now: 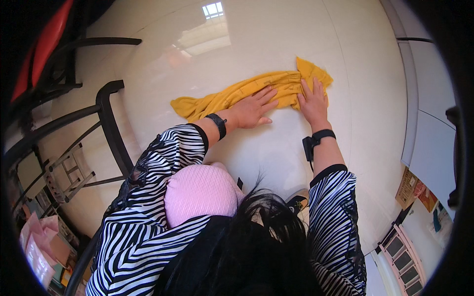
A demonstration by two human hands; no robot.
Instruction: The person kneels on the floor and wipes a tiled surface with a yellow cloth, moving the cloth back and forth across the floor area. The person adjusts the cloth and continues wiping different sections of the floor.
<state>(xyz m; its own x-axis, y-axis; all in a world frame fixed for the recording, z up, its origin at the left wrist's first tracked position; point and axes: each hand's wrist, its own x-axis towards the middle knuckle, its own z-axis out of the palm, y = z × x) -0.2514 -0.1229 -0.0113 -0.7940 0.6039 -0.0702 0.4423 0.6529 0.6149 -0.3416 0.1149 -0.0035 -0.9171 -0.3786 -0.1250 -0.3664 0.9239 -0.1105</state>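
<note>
A yellow cloth (237,90) lies bunched lengthwise on the glossy pale floor, with one corner spread out at its right end. My left hand (253,107) rests flat along the cloth's near edge, fingers apart, its thumb over the bare floor. On the right end of the cloth presses my right hand (314,101), palm down with fingers extended. Neither hand grasps a fold that I can see; the undersides of both palms are hidden. Both wrists wear black bands, and the right one carries a small black device.
Black chair or table frames (111,122) stand on the left, near a red seat (50,44) and a metal stepladder (70,172). A pale cabinet (426,96) lines the right side. Cardboard (406,187) and a pink rack (403,261) sit at lower right.
</note>
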